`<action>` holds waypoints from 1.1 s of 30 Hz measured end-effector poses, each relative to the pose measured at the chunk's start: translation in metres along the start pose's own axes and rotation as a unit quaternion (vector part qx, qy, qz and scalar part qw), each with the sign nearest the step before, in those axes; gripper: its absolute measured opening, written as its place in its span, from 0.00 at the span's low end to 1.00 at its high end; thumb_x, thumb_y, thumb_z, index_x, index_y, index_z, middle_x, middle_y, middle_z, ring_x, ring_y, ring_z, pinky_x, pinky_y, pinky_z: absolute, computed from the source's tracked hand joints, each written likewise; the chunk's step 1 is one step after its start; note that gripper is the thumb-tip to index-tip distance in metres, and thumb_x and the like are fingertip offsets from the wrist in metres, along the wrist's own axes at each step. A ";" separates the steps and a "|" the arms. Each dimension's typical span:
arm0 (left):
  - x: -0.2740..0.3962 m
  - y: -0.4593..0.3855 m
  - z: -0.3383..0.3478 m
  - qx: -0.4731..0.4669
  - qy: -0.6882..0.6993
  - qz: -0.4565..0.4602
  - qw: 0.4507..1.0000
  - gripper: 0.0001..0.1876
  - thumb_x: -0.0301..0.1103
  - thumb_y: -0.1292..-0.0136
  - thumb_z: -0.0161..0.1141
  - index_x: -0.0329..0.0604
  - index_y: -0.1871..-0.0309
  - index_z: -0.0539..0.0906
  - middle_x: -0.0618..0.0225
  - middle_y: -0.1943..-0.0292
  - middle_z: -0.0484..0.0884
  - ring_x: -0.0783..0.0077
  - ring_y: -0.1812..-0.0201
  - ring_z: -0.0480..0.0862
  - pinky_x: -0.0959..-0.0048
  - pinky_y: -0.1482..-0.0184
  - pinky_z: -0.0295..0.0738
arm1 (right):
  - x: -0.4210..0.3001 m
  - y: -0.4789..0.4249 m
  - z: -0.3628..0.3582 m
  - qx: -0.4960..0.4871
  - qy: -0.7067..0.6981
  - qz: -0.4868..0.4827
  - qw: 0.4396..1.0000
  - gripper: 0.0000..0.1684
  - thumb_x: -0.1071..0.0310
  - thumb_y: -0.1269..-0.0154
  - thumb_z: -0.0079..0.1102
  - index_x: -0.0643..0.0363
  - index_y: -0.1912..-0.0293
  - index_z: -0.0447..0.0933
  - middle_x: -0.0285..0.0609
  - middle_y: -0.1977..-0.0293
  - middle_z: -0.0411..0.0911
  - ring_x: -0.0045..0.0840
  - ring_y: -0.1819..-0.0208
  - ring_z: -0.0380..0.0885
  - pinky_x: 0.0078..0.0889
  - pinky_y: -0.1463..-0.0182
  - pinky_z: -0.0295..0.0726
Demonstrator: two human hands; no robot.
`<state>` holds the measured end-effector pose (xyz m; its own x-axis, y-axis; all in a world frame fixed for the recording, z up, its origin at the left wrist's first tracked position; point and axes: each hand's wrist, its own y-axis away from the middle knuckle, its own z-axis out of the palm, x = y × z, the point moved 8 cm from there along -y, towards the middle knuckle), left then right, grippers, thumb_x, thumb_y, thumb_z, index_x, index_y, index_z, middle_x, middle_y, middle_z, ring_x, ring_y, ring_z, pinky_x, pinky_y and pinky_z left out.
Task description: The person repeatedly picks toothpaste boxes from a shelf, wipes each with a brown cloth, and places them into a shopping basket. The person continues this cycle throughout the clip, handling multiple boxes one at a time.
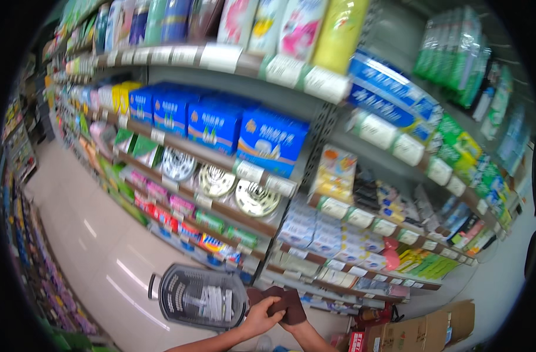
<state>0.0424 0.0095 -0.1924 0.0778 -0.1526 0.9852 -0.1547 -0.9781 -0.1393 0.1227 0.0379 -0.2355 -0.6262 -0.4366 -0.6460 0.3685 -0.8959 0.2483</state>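
Note:
Low in the head view, my left hand [261, 317] pinches a dark maroon, flat, flexible item [286, 303], perhaps cloth, with thumb and fingers. My right hand [294, 326] holds the same item from below and behind, its fingers mostly hidden. Just left of the hands is a grey plastic shopping basket [169, 303], with several white packets [215, 302] bearing writing inside it.
Store shelves [232, 209] stretch across the view, holding blue boxes [270, 141], bottles [166, 22] and round coil-patterned items [257, 197]. Cardboard boxes [409, 334] stand on the floor at lower right. A tiled aisle [87, 211] runs along the left, beside another stocked shelf [43, 264].

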 end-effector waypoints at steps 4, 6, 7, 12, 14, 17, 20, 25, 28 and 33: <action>0.069 -0.010 0.006 -0.042 0.029 0.028 0.998 0.20 0.33 0.44 0.64 0.35 0.50 0.75 0.61 0.60 0.80 0.77 0.60 0.78 0.77 0.58 0.74 | -0.075 0.024 0.056 -0.068 0.107 -0.160 0.979 0.13 0.75 0.59 0.58 0.72 0.69 0.75 0.45 0.68 0.75 0.29 0.64 0.74 0.29 0.59 0.72; 0.081 -0.015 0.017 -0.056 0.043 0.069 0.995 0.21 0.34 0.43 0.64 0.34 0.49 0.74 0.59 0.60 0.80 0.76 0.60 0.79 0.77 0.58 0.73 | -0.087 0.024 0.048 -0.087 0.109 -0.166 0.976 0.18 0.74 0.57 0.58 0.73 0.62 0.72 0.51 0.63 0.73 0.34 0.61 0.75 0.35 0.55 0.73; 0.097 -0.016 0.022 -0.063 0.037 0.098 0.993 0.19 0.34 0.42 0.63 0.34 0.50 0.76 0.58 0.60 0.80 0.74 0.60 0.80 0.76 0.57 0.74 | -0.088 0.021 0.031 -0.108 0.133 -0.170 0.971 0.22 0.74 0.55 0.58 0.75 0.57 0.71 0.57 0.58 0.73 0.39 0.59 0.75 0.41 0.52 0.73; 0.161 -0.009 0.054 -0.083 0.004 0.231 0.969 0.21 0.35 0.45 0.65 0.35 0.50 0.75 0.60 0.64 0.80 0.73 0.66 0.81 0.73 0.64 0.76 | -0.125 0.045 -0.006 -0.029 0.103 -0.248 0.963 0.22 0.69 0.45 0.58 0.73 0.52 0.71 0.52 0.57 0.75 0.34 0.56 0.74 0.33 0.51 0.74; 0.181 -0.004 0.058 -0.063 -0.015 0.315 0.947 0.21 0.34 0.45 0.65 0.35 0.50 0.75 0.59 0.62 0.80 0.70 0.66 0.81 0.73 0.64 0.76 | -0.160 0.080 0.045 0.011 0.233 -0.327 0.916 0.15 0.71 0.48 0.58 0.70 0.60 0.73 0.47 0.65 0.75 0.29 0.63 0.74 0.28 0.57 0.73; 0.214 -0.002 0.069 -0.089 -0.039 0.343 0.934 0.20 0.33 0.45 0.65 0.34 0.50 0.75 0.58 0.60 0.79 0.68 0.65 0.81 0.72 0.63 0.76 | -0.211 0.112 0.091 -0.021 0.464 -0.381 0.799 0.11 0.70 0.53 0.60 0.66 0.73 0.69 0.39 0.76 0.70 0.22 0.73 0.66 0.25 0.68 0.67; 0.229 -0.014 0.099 -0.156 -0.019 0.252 0.955 0.18 0.33 0.42 0.62 0.31 0.52 0.76 0.56 0.59 0.79 0.64 0.62 0.81 0.71 0.60 0.75 | -0.246 0.127 0.076 0.013 0.393 -0.413 0.821 0.20 0.66 0.59 0.63 0.64 0.82 0.60 0.36 0.85 0.57 0.20 0.80 0.53 0.28 0.78 0.57; 0.254 -0.023 0.126 -0.124 -0.009 0.337 0.933 0.18 0.36 0.39 0.59 0.31 0.51 0.77 0.53 0.56 0.78 0.60 0.58 0.80 0.70 0.56 0.74 | -0.290 0.156 0.080 -0.002 0.463 -0.481 0.744 0.15 0.62 0.51 0.53 0.64 0.79 0.64 0.34 0.80 0.66 0.15 0.77 0.62 0.19 0.74 0.60; 0.241 -0.042 0.137 -0.100 -0.096 0.335 0.932 0.18 0.37 0.38 0.59 0.33 0.51 0.77 0.51 0.54 0.78 0.56 0.55 0.80 0.71 0.55 0.74 | -0.309 0.161 0.077 -0.032 0.415 -0.465 0.781 0.15 0.62 0.50 0.53 0.65 0.78 0.66 0.36 0.79 0.68 0.17 0.78 0.64 0.19 0.75 0.62; 0.301 -0.068 0.133 -0.065 -0.037 0.328 0.942 0.13 0.33 0.39 0.59 0.36 0.53 0.80 0.59 0.61 0.82 0.72 0.62 0.82 0.76 0.59 0.75 | -0.362 0.206 0.128 -0.024 0.549 -0.568 0.613 0.14 0.64 0.44 0.53 0.66 0.77 0.69 0.42 0.83 0.70 0.23 0.81 0.69 0.23 0.77 0.67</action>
<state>0.2074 0.0116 0.1006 -0.0073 -0.7317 0.6816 -0.3117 -0.6459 -0.6968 0.3372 0.0004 0.1419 0.3329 0.8083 -0.4856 0.1591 -0.5557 -0.8160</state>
